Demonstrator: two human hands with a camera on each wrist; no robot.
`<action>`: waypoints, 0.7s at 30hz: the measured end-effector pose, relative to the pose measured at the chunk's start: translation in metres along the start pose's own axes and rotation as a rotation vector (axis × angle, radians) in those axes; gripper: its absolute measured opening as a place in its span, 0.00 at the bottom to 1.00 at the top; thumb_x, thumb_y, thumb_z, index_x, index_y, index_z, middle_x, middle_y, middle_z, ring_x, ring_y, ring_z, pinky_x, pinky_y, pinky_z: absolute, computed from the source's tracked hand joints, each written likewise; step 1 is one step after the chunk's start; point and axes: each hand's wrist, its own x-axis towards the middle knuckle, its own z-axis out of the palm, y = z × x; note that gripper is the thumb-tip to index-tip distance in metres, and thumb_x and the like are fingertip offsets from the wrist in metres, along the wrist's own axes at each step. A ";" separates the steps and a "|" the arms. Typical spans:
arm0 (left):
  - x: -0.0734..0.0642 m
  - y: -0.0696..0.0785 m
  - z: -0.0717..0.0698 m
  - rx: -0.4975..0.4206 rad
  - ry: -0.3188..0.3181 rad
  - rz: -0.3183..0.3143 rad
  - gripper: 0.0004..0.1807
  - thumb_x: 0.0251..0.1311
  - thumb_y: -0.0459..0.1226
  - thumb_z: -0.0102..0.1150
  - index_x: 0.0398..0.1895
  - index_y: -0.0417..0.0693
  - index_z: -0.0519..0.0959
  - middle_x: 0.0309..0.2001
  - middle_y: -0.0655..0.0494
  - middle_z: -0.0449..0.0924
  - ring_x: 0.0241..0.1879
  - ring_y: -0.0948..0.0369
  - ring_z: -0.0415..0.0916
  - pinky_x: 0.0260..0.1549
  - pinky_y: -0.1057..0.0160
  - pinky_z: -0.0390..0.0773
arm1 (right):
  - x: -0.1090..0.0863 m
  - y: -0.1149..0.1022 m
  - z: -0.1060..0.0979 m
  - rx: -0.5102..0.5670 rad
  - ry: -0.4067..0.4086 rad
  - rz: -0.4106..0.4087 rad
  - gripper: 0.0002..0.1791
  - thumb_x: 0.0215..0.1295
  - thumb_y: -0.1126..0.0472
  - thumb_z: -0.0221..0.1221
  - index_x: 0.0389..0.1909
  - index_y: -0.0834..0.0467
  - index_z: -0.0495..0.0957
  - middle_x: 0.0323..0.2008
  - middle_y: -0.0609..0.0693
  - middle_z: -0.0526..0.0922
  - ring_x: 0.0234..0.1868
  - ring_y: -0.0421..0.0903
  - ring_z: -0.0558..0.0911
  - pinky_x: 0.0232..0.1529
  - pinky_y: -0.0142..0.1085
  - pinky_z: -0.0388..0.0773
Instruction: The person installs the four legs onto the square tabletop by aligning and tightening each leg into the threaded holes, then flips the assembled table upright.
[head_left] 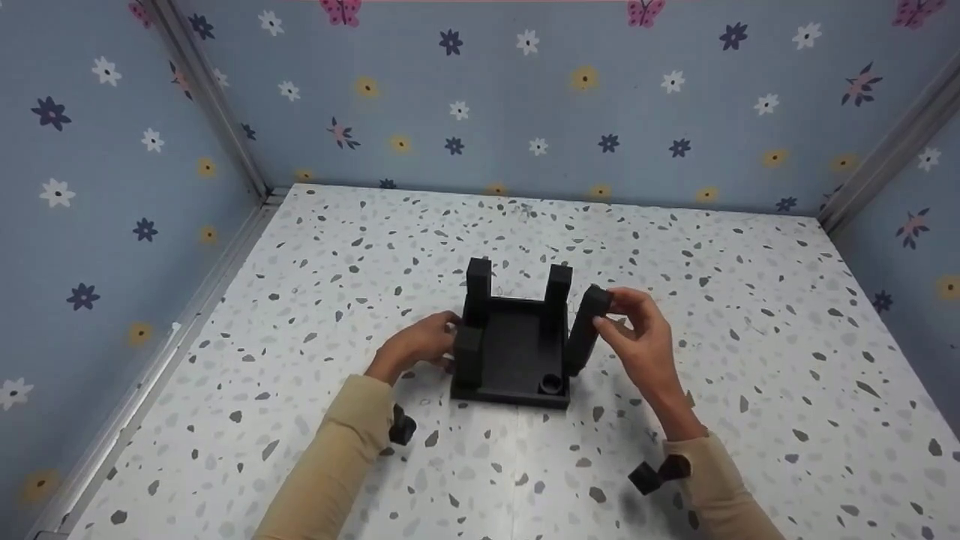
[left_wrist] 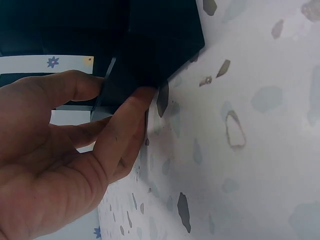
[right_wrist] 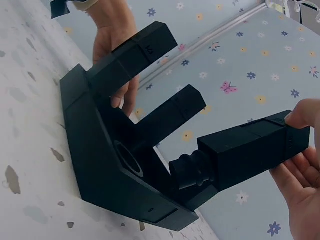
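Observation:
A black square base [head_left: 517, 345] with a raised rim lies on the table, looking like a small upturned table. Three blocky legs stand up from its corners: back left [head_left: 478, 283], back right [head_left: 559, 289] and front left [head_left: 469, 356]. At the front right corner a round socket [right_wrist: 129, 159] shows, with no leg in it. My left hand [head_left: 420, 341] holds the base's left side, fingers low against it. In my right hand [head_left: 645, 337], thumb and fingers pinch a separate black leg [right_wrist: 255, 142], tilted beside the socket. Its ridged round peg [right_wrist: 192, 169] points toward the base, outside the socket.
The white speckled tabletop [head_left: 360, 240] spreads around the base. Blue flower-patterned panels [head_left: 495, 97] enclose the back and both sides, with metal posts [head_left: 217, 97] at the corners. Small black devices [head_left: 403, 426] sit at both wrists.

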 end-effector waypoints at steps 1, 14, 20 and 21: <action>0.000 0.000 0.000 0.005 0.002 -0.001 0.28 0.62 0.39 0.56 0.65 0.43 0.65 0.54 0.42 0.75 0.40 0.55 0.82 0.44 0.57 0.79 | -0.001 0.000 0.001 0.004 -0.014 -0.013 0.24 0.53 0.76 0.64 0.52 0.72 0.70 0.43 0.55 0.78 0.44 0.44 0.79 0.46 0.32 0.81; -0.001 -0.001 -0.001 0.015 -0.001 -0.010 0.29 0.62 0.43 0.56 0.65 0.46 0.64 0.53 0.45 0.77 0.40 0.54 0.82 0.47 0.56 0.74 | -0.013 0.005 0.011 -0.007 -0.180 -0.088 0.25 0.54 0.76 0.63 0.54 0.73 0.67 0.49 0.55 0.75 0.51 0.44 0.78 0.51 0.36 0.79; -0.002 0.000 -0.001 -0.023 -0.014 -0.003 0.28 0.62 0.41 0.56 0.65 0.44 0.64 0.53 0.44 0.76 0.44 0.54 0.81 0.47 0.56 0.78 | -0.018 0.010 0.013 -0.007 -0.230 -0.127 0.26 0.54 0.78 0.62 0.53 0.75 0.65 0.50 0.53 0.74 0.53 0.43 0.78 0.52 0.36 0.79; -0.002 0.000 -0.001 -0.028 -0.016 -0.001 0.28 0.62 0.40 0.56 0.65 0.44 0.64 0.53 0.44 0.75 0.44 0.54 0.80 0.47 0.56 0.78 | -0.018 0.011 0.014 -0.008 -0.240 -0.132 0.25 0.54 0.78 0.62 0.53 0.75 0.65 0.50 0.53 0.73 0.53 0.42 0.78 0.52 0.36 0.78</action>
